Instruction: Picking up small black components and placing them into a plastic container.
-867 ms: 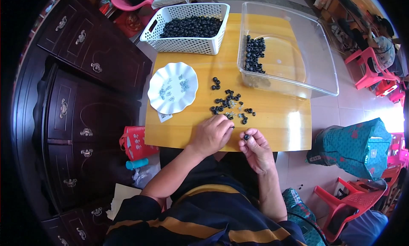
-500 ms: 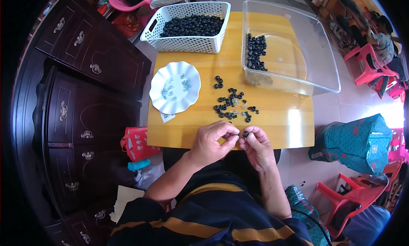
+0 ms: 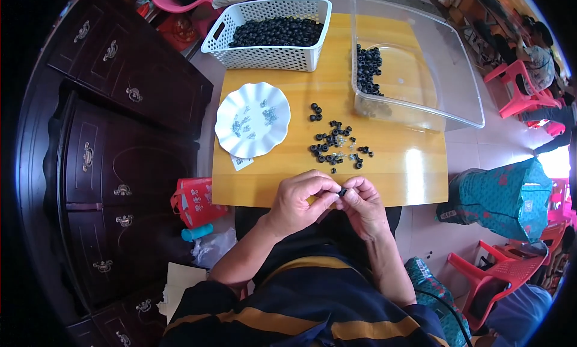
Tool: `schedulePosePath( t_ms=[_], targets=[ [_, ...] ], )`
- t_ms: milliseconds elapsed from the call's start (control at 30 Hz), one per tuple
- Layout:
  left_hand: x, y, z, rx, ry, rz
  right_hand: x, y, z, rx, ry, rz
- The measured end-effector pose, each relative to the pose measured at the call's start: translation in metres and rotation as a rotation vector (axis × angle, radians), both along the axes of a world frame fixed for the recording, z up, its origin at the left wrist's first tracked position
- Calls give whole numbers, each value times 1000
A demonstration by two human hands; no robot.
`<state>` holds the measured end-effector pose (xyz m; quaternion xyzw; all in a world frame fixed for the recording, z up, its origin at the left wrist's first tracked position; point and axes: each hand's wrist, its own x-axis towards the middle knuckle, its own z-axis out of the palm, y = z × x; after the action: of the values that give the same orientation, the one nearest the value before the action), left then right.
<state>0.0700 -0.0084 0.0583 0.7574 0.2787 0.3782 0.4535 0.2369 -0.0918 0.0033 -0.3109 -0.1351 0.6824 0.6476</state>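
Observation:
Over the table's near edge, my right hand (image 3: 365, 210) pinches a small round black part (image 3: 342, 192) between thumb and fingertips. My left hand (image 3: 300, 201) meets it there, thumb and forefinger pressed together at the part's left side; whatever they grip is too small to make out. Just beyond my hands lies a loose group of black ring-shaped parts (image 3: 321, 148), with tiny clear pieces (image 3: 341, 156) among them. A white scalloped plate (image 3: 227, 115) with small pale clear bits on it stands to the left.
A white perforated basket (image 3: 264, 59) full of black parts stands at the table's far left. At far right, a clear plastic bin (image 3: 421, 111) holds black parts along its left side. Dark wooden drawers (image 3: 132, 148) line the left; a teal bag (image 3: 499, 196) stands right of the table (image 3: 264, 187).
My fingertips have come together, and the black part now sits between both hands instead of only in the right. The whole view has shifted slightly.

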Motion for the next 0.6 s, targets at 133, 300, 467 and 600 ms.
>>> schedulePosePath(
  t_ms=[133, 300, 467, 600],
  targets=[
    [-9, 2, 0, -142, -30, -68, -2, -1, 1, 17, 4, 20],
    [-22, 9, 5, -587, -74, -238, 0, 1, 12, 77, -50, 153],
    [-26, 17, 5, -514, -49, -377, 0, 4, 14, 70, -78, 187],
    [-26, 17, 4, -509, -77, -378, -1, 6, 15, 80, -82, 175]
  ],
)
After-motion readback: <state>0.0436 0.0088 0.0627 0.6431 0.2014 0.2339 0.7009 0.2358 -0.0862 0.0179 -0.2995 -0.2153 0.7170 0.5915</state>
